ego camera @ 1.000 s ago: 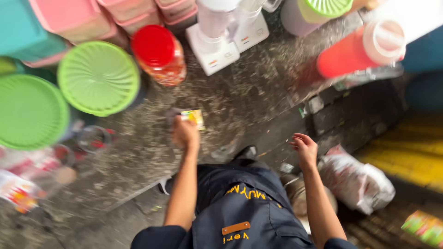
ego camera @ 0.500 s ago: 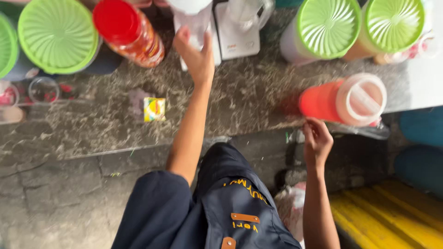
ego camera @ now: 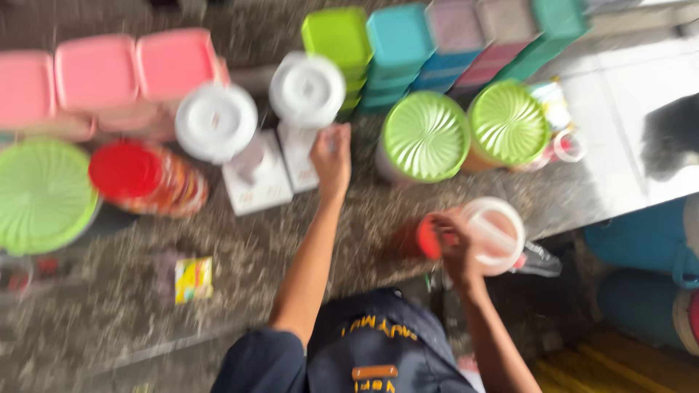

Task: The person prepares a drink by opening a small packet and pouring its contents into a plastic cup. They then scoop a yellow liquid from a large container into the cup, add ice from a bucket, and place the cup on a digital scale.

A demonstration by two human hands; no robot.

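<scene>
My left hand (ego camera: 331,156) reaches across the speckled stone counter (ego camera: 247,240) and closes on the side of a white blender jar (ego camera: 306,91) that stands on its white base. My right hand (ego camera: 453,247) grips a red jug (ego camera: 408,240) with a clear round lid (ego camera: 496,233) near the counter's front edge. A second white blender (ego camera: 216,122) stands just left of the first. A small yellow packet (ego camera: 193,279) lies on the counter, left of my left arm. The picture is blurred.
Two green-lidded tubs (ego camera: 426,136) (ego camera: 507,121) stand right of the blenders. A red-lidded jar (ego camera: 142,177) and a green lid (ego camera: 40,195) are on the left. Pink boxes (ego camera: 109,73) and stacked coloured boxes (ego camera: 397,44) line the back. Blue drums (ego camera: 641,240) stand at right.
My left hand left the yellow packet on the counter and moved up to the blender jar. My right hand rose from below the counter edge onto the red jug. The camera view shifted.
</scene>
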